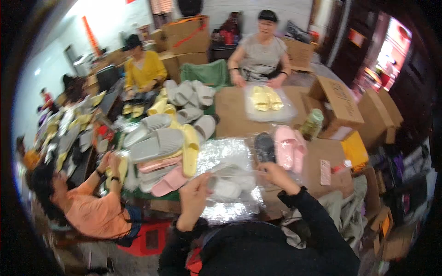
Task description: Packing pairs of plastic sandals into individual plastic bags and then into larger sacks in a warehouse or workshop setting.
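Observation:
My left hand (193, 198) and my right hand (276, 177) both grip a clear plastic bag (230, 184) with a pair of white slippers (228, 188) inside it, held just above a stack of clear plastic bags (221, 154) on the brown table (230, 112). A pair of pink slippers (287, 147) and a dark slipper (264, 146) lie just beyond my right hand. A heap of grey, yellow and pink slippers (165, 142) lies to the left of my left hand.
A person in grey across the table (260, 55) handles bagged yellow slippers (266, 99). A person in yellow (143, 69) sits far left; a person in orange (94, 207) sits near left. Cardboard boxes (338, 108) and a green jar (312, 124) stand at right.

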A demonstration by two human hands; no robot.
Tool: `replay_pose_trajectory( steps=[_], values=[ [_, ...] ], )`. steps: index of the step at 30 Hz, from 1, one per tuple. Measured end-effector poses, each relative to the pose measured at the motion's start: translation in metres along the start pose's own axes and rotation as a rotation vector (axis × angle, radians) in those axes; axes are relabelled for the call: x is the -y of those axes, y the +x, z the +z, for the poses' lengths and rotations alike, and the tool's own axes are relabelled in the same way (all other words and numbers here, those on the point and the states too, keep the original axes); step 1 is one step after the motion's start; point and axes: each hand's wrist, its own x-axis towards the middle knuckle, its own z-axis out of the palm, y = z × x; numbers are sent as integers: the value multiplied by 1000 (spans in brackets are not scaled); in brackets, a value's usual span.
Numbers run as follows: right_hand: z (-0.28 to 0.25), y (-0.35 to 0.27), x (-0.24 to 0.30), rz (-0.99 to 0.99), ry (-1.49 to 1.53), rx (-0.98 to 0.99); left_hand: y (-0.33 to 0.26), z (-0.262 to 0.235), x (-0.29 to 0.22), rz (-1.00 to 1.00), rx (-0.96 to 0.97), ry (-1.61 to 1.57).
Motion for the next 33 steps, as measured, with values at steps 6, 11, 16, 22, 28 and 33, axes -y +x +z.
replay_pose_trajectory(
  steps=[6,11,16,22,28,33],
  values=[
    [-27,-19,56,264,494,224,2,-20,-16,37,-122,53],
    [-49,15,50,257,928,198,56,-42,-19,411,-124,420],
    [-94,60,42,264,1124,-121,77,-6,-63,57,24,-31],
    [-143,56,36,279,1220,-386,75,35,-35,252,373,-48],
    [-100,34,-137,232,1035,-299,25,58,44,154,665,217],
    [-63,9,-174,560,1144,-358,-6,8,111,97,565,373]
  ],
)
